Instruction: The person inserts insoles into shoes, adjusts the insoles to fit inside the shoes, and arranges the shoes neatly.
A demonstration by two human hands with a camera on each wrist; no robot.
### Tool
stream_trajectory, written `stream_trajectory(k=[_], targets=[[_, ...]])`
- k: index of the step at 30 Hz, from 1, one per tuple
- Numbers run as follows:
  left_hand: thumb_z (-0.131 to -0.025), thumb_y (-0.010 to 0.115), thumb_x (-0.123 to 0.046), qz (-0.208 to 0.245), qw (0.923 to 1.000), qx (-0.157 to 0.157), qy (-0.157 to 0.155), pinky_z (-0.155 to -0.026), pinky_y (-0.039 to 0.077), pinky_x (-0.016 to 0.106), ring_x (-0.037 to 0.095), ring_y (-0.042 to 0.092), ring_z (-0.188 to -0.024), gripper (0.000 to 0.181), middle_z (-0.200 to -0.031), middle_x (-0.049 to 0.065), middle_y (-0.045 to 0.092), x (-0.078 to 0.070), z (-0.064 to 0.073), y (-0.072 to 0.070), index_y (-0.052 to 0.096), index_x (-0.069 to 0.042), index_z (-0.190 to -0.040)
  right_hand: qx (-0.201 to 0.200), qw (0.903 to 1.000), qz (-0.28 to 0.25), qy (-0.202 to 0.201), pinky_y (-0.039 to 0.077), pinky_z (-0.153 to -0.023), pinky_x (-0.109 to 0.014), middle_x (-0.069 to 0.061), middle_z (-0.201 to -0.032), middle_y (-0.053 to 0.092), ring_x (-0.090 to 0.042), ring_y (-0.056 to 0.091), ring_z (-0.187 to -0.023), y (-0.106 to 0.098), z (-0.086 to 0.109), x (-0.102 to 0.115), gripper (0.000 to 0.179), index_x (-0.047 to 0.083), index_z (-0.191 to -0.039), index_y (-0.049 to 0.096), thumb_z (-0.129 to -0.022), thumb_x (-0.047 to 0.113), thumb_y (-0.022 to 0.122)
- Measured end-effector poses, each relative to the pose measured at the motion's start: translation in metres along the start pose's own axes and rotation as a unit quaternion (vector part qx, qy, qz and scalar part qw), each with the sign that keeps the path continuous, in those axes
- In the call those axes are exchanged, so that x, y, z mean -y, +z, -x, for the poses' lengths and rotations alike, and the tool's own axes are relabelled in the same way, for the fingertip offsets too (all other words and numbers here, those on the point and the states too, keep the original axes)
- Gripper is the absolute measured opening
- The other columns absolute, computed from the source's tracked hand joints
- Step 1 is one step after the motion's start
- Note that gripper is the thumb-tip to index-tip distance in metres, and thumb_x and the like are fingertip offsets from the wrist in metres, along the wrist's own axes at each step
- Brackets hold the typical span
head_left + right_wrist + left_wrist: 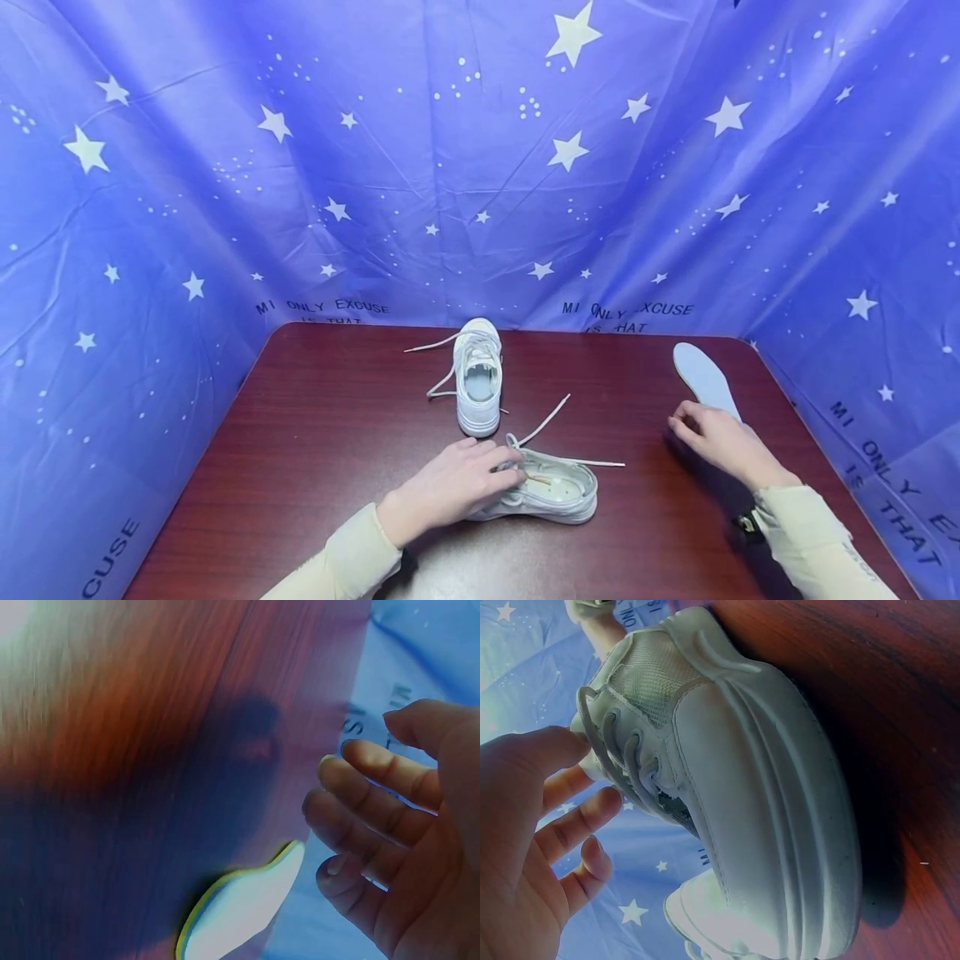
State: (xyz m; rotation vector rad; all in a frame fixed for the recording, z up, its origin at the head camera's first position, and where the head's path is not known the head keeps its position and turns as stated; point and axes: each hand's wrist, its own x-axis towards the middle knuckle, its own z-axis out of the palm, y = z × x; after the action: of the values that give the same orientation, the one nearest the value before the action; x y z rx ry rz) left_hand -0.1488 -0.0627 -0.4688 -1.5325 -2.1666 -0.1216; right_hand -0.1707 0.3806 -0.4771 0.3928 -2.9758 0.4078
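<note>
A white lace-up shoe [577,508] rests on the table with its heel to the right, its insides bare of a liner. My left hand [457,479] pinches its upper by the tongue and laces. In the left wrist view, the thumb and index finger meet the laced shoe [742,810] while the other fingers bend loosely. A pale insole [705,375] lies at the table's right side; its yellow-edged shape [244,907] appears in the right wrist view. Just over its near end hovers my right hand [723,442], fingers loosely bent and holding nothing.
Behind the left hand a second white shoe [480,417] points away, an insole inside and its laces spread left. Loose lace ends [600,462] of the near shoe trail over the table. A blue star-patterned curtain [480,167] encloses the dark red table [300,467].
</note>
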Motion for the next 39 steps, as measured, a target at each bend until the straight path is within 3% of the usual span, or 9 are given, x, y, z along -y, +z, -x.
stream_trajectory(k=[11,17,22,29,32,39], targets=[[-0.092,0.075,-0.028,0.001,1.0,-0.002,0.005,-0.084,0.054,0.025,0.011,0.066,-0.103,0.025,-0.125,-0.008,0.067,0.001,-0.001,0.0,0.07,-0.025,-0.116,0.042,0.9967,-0.008,0.069,0.047,-0.058,-0.048,0.005,-0.069,0.058,-0.018,0.058,-0.069,-0.003,-0.01,-0.033,0.012,0.014,-0.095,0.065,-0.1,0.025,0.064],[-0.094,0.074,-0.03,0.001,1.0,0.003,0.003,-0.085,0.054,0.026,0.011,0.066,-0.104,0.024,-0.126,-0.008,0.067,0.002,-0.001,0.001,0.07,-0.025,-0.117,0.045,0.9943,-0.002,0.097,0.051,-0.059,-0.055,-0.009,-0.082,0.069,-0.031,0.066,-0.076,-0.008,-0.022,-0.053,0.017,0.008,-0.095,0.064,-0.098,0.025,0.065],[-0.094,0.073,-0.03,0.003,1.0,0.003,0.004,-0.086,0.053,0.026,0.011,0.066,-0.105,0.023,-0.126,-0.008,0.067,0.002,0.0,0.003,0.07,-0.025,-0.117,0.066,0.9906,0.011,0.12,0.051,-0.06,-0.058,-0.021,-0.09,0.069,-0.038,0.066,-0.078,-0.01,-0.03,-0.067,0.022,0.004,-0.099,0.063,-0.097,0.025,0.065],[-0.094,0.073,-0.029,0.003,1.0,-0.001,0.004,-0.086,0.053,0.026,0.011,0.066,-0.103,0.022,-0.126,-0.008,0.067,0.002,0.0,0.002,0.07,-0.025,-0.116,0.072,0.9893,0.013,0.126,0.052,-0.062,-0.06,-0.021,-0.091,0.069,-0.039,0.066,-0.08,-0.013,-0.04,-0.078,0.027,0.0,-0.101,0.063,-0.096,0.026,0.065],[-0.094,0.073,-0.029,0.007,1.0,0.0,0.004,-0.087,0.053,0.026,0.011,0.066,-0.104,0.023,-0.126,-0.007,0.067,0.001,0.0,0.002,0.07,-0.024,-0.117,0.069,0.9887,0.019,0.132,0.053,-0.066,-0.062,-0.023,-0.092,0.066,-0.041,0.065,-0.083,-0.013,-0.043,-0.081,0.034,-0.005,-0.104,0.061,-0.096,0.029,0.064],[-0.094,0.074,-0.031,0.005,1.0,0.002,0.003,-0.086,0.053,0.026,0.011,0.065,-0.103,0.025,-0.126,-0.007,0.067,0.001,0.0,0.002,0.071,-0.025,-0.118,0.054,0.9832,0.046,0.168,0.049,-0.072,-0.071,-0.041,-0.108,0.051,-0.056,0.056,-0.096,-0.008,-0.048,-0.087,0.072,-0.02,-0.116,0.049,-0.094,0.046,0.067]])
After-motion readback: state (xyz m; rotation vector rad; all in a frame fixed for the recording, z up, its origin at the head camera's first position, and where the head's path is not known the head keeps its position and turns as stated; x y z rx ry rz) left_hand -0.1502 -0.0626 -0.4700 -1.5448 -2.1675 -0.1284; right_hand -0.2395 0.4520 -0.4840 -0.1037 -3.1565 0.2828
